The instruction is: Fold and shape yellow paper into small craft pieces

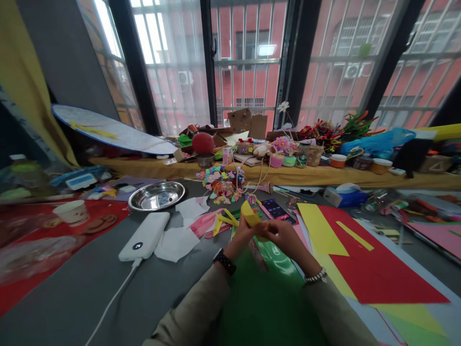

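Observation:
My left hand (240, 237) and my right hand (283, 235) meet above a glossy green mat (266, 298). Both grip a curled piece of yellow paper (249, 214), whose upper part sticks up from the left fingers. The right thumb and fingers pinch its right side. Beneath the hands, a narrow patterned strip (258, 257) lies on the mat. Just left of them are folded yellow paper strips (224, 220) and a pink sheet (204, 223). Beyond my right hand a phone (277, 211) shows a running timer.
At right, a yellow sheet (322, 230) and a red sheet (389, 274) overlap other papers. To the left sit a corded white power bank (146, 238), a metal plate (157, 196), white paper pieces (176, 244) and a paper cup (71, 213). Craft flowers (219, 182) stand ahead, before a cluttered ledge (144, 168).

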A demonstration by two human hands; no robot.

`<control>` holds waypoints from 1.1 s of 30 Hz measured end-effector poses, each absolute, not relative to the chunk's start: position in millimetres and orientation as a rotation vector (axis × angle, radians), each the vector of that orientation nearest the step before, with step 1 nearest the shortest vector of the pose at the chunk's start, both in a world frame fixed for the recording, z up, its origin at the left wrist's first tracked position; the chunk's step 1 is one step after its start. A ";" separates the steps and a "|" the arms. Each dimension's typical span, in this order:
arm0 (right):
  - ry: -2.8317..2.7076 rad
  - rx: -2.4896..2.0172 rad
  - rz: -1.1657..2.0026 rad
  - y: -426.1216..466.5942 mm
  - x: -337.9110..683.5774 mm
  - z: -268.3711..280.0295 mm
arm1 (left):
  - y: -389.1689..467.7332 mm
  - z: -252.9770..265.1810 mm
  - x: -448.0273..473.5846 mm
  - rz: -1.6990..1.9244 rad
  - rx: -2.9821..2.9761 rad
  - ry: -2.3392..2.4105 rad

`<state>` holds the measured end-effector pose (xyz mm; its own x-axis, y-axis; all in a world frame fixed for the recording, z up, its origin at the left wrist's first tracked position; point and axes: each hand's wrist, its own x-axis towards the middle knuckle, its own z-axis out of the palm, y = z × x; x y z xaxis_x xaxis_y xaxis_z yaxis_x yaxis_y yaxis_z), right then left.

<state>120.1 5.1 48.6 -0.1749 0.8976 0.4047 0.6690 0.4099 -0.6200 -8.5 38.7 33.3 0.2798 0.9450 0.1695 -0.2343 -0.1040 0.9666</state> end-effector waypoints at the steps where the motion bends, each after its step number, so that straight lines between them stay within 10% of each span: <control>1: -1.889 -1.350 0.384 9.9 121.6 48.9 | 43.2 38.8 -5.7 1.190 1.291 0.753; 21: -1.421 -1.268 0.640 25.0 190.3 55.6 | 66.8 36.3 -7.5 1.523 1.592 1.037; 33: -1.610 -1.543 -0.559 13.3 149.0 77.8 | 32.0 43.3 16.2 1.459 2.193 1.140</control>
<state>149.0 13.3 77.8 0.0844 0.6014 0.7945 0.9643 0.1515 -0.2171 16.2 32.0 43.3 0.1829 0.7322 0.6561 0.4596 -0.6536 0.6013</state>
